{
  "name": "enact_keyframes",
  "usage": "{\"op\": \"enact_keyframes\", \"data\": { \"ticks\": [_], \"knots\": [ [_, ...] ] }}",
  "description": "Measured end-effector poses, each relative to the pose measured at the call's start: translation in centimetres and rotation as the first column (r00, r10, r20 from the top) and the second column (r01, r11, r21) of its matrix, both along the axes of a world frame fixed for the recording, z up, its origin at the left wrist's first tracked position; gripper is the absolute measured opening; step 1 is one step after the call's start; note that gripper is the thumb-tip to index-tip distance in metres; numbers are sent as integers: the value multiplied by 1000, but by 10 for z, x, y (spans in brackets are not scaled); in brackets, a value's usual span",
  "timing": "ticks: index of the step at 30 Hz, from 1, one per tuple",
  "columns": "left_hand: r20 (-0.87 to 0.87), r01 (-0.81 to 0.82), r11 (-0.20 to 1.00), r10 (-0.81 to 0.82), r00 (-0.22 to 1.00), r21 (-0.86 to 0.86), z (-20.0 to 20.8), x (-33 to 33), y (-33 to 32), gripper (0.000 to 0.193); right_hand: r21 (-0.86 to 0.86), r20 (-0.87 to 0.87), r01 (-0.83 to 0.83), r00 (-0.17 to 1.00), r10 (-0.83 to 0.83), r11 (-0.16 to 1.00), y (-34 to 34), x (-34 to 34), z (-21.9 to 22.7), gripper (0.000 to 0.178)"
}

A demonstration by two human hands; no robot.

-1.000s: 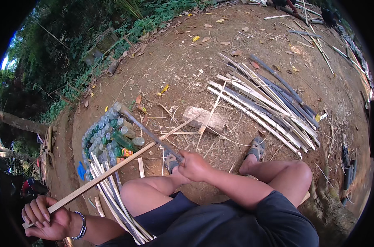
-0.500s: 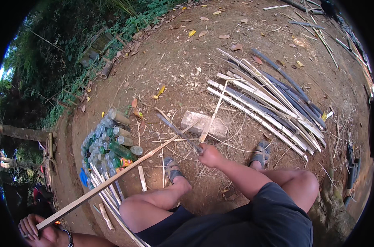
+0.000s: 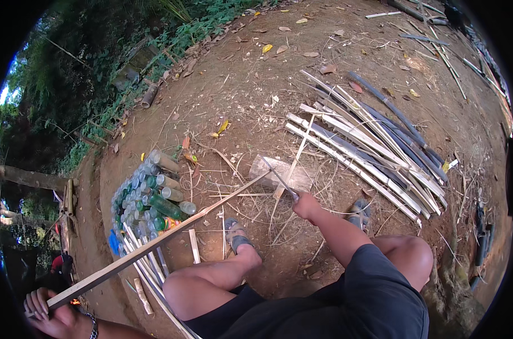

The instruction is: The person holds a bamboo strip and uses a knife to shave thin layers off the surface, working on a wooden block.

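My left hand (image 3: 50,311) is wrapped round the near end of a long bamboo strip (image 3: 149,244) at the lower left. The strip slants up to the right, with a knot partway along and its thin far end at the log block (image 3: 303,179). In my right hand (image 3: 307,206) is the handle of a long-bladed knife (image 3: 280,179). Its blade points up and left over the log, its tip close to the strip's far end; whether they touch I cannot tell. A pale split piece (image 3: 296,155) leans across the log beside the blade.
Clustered glass bottles (image 3: 149,198) stand left of my left foot (image 3: 238,234). A heap of split bamboo (image 3: 369,141) lies right of the log, and more pale strips (image 3: 149,260) lie below the bottles. Shavings and dry leaves litter the dirt. Green plants (image 3: 98,96) border the upper left.
My right hand has moved right with the knife, and the blade has gone from across the strip to over the log near its far end. My left hand has shifted only slightly.
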State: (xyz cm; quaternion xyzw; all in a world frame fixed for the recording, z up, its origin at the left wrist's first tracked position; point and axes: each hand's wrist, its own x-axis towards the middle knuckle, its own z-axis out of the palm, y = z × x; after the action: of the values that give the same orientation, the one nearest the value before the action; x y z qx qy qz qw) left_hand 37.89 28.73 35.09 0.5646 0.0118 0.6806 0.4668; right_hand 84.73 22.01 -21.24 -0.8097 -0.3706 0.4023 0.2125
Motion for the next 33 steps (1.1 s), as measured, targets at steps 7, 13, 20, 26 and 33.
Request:
{"op": "enact_keyframes", "data": {
  "ticks": [7,13,20,26,33],
  "knots": [
    [-91,-131,988,139,986,87,-25,-1,-9,75,-34,64,-11,998,13,999,-12,6,9,35],
    [42,-45,998,43,998,48,-37,10,-28,63,76,-362,400,864,-349,913,-21,-31,30,28],
    [113,-80,992,69,991,101,-42,19,-42,44,434,-374,240,925,-69,868,-37,-98,140,20],
    [-34,197,967,-194,980,159,-44,34,-65,45,507,-153,-107,965,211,855,-68,-174,283,24],
    [37,-3,985,-3,999,170,-54,51,-101,44,704,-29,-281,906,423,652,-88,-209,331,21]
  ]
}}
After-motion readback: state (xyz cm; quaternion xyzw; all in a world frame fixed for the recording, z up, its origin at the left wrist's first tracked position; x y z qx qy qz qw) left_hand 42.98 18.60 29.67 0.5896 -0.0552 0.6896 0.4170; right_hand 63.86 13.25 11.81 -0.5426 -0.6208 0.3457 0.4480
